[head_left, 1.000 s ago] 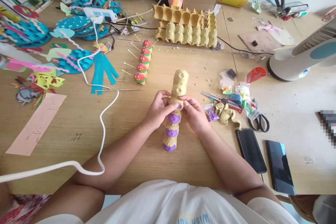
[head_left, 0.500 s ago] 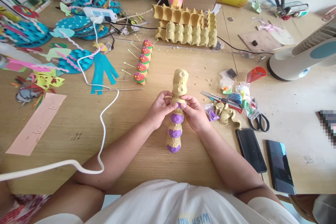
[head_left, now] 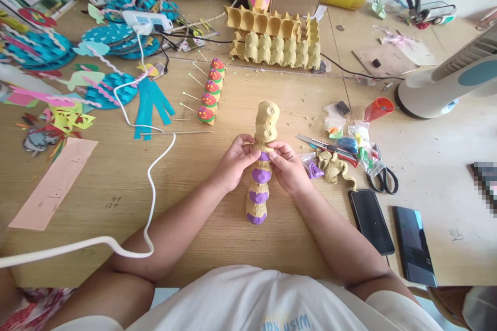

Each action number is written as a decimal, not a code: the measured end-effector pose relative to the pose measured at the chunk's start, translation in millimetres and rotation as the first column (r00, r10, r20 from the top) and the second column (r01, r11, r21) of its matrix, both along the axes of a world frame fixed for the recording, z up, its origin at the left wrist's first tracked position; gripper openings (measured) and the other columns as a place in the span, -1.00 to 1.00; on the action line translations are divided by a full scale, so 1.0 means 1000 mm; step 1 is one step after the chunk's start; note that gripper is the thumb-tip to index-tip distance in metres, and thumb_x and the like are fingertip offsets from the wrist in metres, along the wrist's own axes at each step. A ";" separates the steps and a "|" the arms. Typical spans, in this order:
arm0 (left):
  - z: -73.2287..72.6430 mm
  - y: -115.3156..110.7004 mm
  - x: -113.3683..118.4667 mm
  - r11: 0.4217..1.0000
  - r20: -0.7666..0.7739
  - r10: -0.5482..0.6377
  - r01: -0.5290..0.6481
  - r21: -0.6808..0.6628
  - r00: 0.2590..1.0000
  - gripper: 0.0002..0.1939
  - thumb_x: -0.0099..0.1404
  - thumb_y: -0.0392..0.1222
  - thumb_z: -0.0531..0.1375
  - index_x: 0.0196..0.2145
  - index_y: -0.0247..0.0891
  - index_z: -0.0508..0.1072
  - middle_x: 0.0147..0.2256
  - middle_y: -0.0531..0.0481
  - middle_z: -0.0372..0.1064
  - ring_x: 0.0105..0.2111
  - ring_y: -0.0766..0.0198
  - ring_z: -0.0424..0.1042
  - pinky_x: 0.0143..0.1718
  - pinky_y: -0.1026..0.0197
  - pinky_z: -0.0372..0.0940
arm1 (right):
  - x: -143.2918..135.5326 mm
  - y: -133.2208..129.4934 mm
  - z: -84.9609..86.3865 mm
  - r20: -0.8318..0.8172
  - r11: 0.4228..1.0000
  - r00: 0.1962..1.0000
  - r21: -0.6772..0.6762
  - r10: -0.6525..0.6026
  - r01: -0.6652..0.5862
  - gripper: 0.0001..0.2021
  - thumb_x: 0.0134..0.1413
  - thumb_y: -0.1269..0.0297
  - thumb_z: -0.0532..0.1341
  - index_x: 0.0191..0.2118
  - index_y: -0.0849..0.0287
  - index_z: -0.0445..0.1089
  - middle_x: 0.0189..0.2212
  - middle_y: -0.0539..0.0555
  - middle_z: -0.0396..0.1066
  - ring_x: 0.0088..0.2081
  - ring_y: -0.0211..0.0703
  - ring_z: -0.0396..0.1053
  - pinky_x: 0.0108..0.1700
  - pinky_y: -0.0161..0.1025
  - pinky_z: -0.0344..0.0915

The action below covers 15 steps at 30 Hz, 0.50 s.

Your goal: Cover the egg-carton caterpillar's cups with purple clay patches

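Lengthwise in front of me is an egg-carton strip (head_left: 267,121), tan and bumpy, with purple clay (head_left: 261,176) patches on several of its lower bumps. My left hand (head_left: 236,162) grips its left side, the thumb at the edge of the upper purple patch. From the right, my right hand (head_left: 289,166) holds the same strip, its thumb pressed at that patch and the fingers behind. Right of this hand lie a small bag of purple clay (head_left: 312,166) and torn carton scraps (head_left: 334,168).
A red-and-green decorated carton caterpillar (head_left: 210,98) lies further back, with egg cartons (head_left: 281,50) behind. To the right are a utility knife (head_left: 310,141), scissors (head_left: 384,180), a red cup (head_left: 379,109) and two phones (head_left: 371,222). A white cable (head_left: 152,186) crosses the left side.
My thumbs have drawn slightly apart, so more of the upper purple patch shows. Both hands still hold the strip in nearly the same place.
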<state>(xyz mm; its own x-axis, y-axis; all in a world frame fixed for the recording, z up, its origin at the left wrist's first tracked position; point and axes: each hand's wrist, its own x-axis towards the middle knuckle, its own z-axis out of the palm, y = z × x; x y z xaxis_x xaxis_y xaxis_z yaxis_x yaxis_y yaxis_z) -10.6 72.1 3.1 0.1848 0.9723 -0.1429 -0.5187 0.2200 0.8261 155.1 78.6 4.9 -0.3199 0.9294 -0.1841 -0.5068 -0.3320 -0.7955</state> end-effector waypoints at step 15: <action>0.002 0.000 0.000 1.000 -0.004 0.005 -0.005 -0.002 1.000 -0.47 0.11 -0.12 0.52 -0.12 -0.16 0.30 -0.34 0.11 0.57 -0.33 0.30 0.57 -0.24 0.24 0.38 | 0.002 -0.001 -0.001 0.046 1.000 0.999 0.020 0.010 -0.011 -0.71 0.07 0.03 0.45 -0.15 0.00 0.49 -0.33 -0.07 0.42 -0.33 -0.24 0.35 -0.25 -0.26 0.35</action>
